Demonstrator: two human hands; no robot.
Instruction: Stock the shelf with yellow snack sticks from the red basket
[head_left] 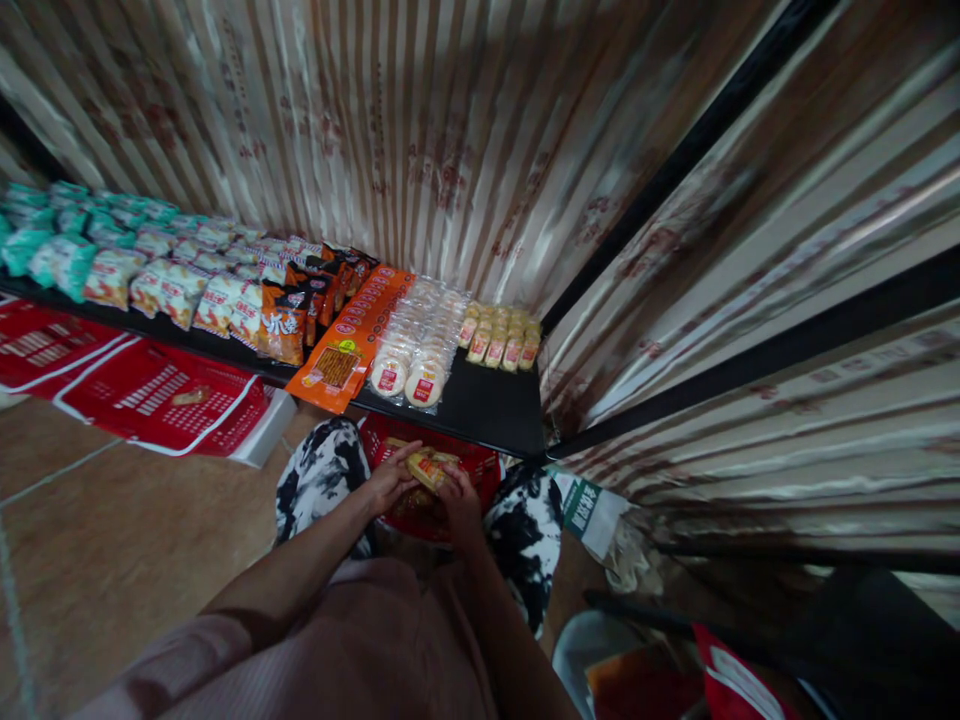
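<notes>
My left hand (388,482) and my right hand (459,500) are both closed around a bunch of small yellow snack packets (429,467), held between my knees over a red basket (480,470). Just beyond them runs a low black shelf (487,405). On it lie a row of the same yellow packets (501,340), two clear sleeves of round white cakes (416,345) and a flat orange pack (349,345).
Farther left the shelf holds orange, white and green snack bags (161,275). Red cartons (161,400) lie on the tiled floor at left. A striped curtain wall (450,130) backs the shelf. A green-and-white bag (592,510) and red packaging (731,680) sit at right.
</notes>
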